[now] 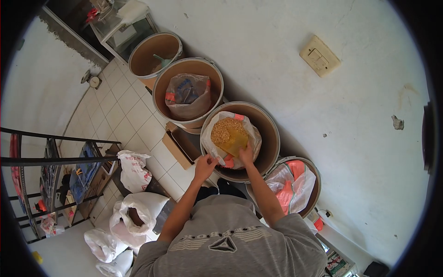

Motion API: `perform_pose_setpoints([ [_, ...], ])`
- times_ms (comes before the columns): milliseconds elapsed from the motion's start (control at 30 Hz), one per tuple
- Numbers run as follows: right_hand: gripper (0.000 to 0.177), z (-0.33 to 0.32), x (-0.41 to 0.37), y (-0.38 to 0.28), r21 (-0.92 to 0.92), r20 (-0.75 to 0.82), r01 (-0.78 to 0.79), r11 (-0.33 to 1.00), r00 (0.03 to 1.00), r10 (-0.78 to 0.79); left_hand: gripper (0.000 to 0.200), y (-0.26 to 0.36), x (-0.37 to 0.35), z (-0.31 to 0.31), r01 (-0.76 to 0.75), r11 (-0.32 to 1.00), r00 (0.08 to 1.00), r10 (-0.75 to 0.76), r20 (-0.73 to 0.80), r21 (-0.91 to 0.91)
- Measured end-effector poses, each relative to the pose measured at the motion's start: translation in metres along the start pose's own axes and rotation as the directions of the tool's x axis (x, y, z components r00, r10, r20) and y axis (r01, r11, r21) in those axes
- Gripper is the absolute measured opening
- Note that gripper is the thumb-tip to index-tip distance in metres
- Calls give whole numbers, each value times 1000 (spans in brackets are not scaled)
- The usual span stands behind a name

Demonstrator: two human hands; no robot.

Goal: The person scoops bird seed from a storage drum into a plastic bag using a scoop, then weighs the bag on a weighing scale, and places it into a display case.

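A white woven sack (213, 141) stands inside a large brown drum (269, 134), its mouth open. Golden-brown grain (226, 129) shows within the sack. My right hand (246, 154) reaches into the sack's mouth, closed on a yellow see-through plastic scoop (236, 142) that lies against the grain. The scoop's far end is partly covered by grain. At the near left of the drum, my left hand (206, 166) has its fingertips pinched together at the sack's folded edge.
Another drum (159, 78) holds a sack, and a farther drum (138, 60) contains a pale green object. A drum at right holds an orange-striped sack (295, 184). White sacks (138, 212), a cardboard box (177, 150) and a black rack (55, 159) stand left. A wall switch (319, 55) is above.
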State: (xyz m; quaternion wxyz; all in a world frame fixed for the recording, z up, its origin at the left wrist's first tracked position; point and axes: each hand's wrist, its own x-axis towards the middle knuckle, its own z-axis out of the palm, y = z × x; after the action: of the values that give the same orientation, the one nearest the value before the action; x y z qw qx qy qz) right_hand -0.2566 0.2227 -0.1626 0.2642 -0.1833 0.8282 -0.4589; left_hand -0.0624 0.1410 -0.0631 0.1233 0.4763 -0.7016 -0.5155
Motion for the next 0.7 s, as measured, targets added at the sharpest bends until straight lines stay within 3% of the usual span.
perform_pose_setpoints([
  [100, 45, 4, 7, 4, 75, 52, -102, 992, 994, 99, 36, -3, -3, -2, -1, 1000, 1000, 1, -9, 7],
  [233, 45, 11, 22, 31, 150, 90, -129, 980, 989, 116, 34, 0, -8, -6, 22, 999, 1000, -22, -3, -24],
  [333, 58, 8, 23, 33, 214, 77, -133, 968, 990, 119, 33, -7, -7, -5, 19, 997, 1000, -20, -8, -73],
  [400, 54, 1, 21, 28, 382, 160, -202, 902, 976, 151, 33, -9, -7, -5, 23, 997, 1000, -24, -6, -72],
  [533, 48, -13, 7, 8, 474, 203, -266, 839, 961, 190, 37, -8, -8, -3, 41, 995, 999, -41, 0, -92],
  [600, 42, -21, 4, 2, 579, 302, -433, 691, 901, 312, 37, -8, -9, -3, 62, 993, 998, -59, 28, -100],
  [700, 42, -27, 8, 8, 571, 345, -428, 700, 900, 268, 38, -6, -10, -1, 52, 995, 998, -48, 45, -81],
])
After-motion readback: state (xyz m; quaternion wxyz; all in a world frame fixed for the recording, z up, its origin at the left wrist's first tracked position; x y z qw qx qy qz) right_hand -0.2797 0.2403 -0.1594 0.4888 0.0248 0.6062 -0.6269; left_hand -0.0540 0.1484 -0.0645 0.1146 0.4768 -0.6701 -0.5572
